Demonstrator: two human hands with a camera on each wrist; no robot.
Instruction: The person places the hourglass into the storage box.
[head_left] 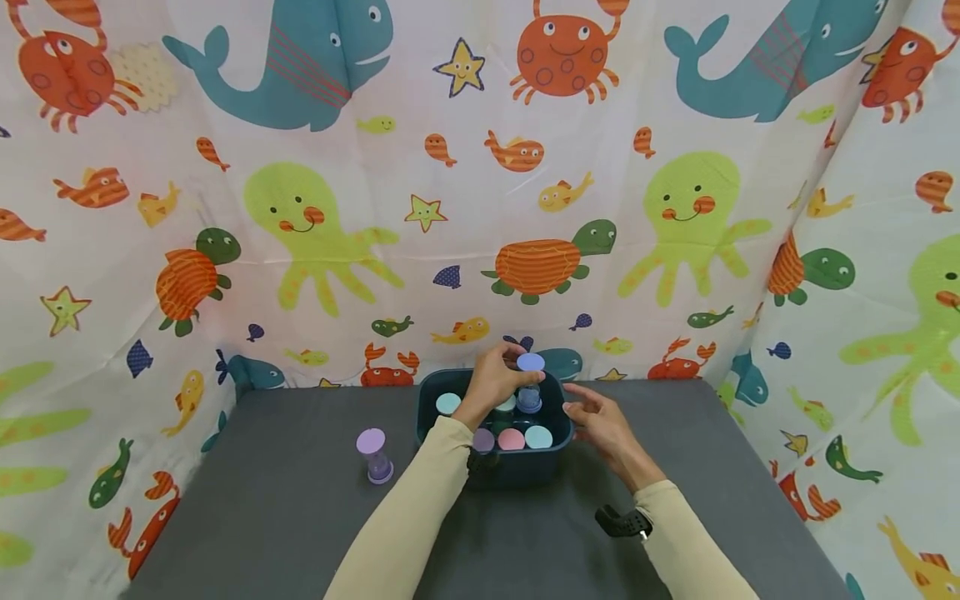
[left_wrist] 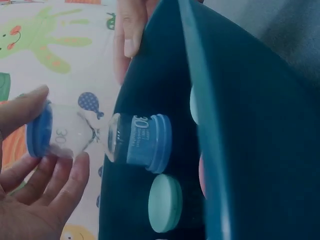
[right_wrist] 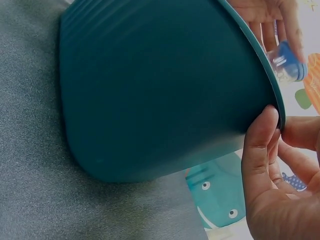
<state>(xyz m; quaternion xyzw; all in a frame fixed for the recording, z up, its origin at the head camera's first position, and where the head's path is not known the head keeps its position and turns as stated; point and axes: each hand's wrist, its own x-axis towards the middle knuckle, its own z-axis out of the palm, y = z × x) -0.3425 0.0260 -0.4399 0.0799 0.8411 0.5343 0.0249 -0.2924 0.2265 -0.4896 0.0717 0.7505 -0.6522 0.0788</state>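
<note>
A blue-capped sand timer (head_left: 530,363), its clear glass marked 30, stands upright partly inside a dark teal bin (head_left: 528,473). My left hand (head_left: 495,379) holds the timer by its upper end, thumb and fingers around the cap and glass. In the left wrist view the timer's lower blue cap (left_wrist: 161,144) sits below the bin's rim. My right hand (head_left: 606,427) pinches the bin's right rim, thumb outside, as the right wrist view shows. Other timers stand in the bin, among them a pink-capped one (head_left: 511,439) and a mint-capped one (left_wrist: 164,204); their lower parts are hidden.
A purple sand timer (head_left: 374,456) stands on the grey tabletop (head_left: 300,500), left of the bin. Behind the table hangs a curtain (head_left: 465,183) printed with sea animals, close to the bin's back. A black strap (head_left: 624,522) is on the right wrist.
</note>
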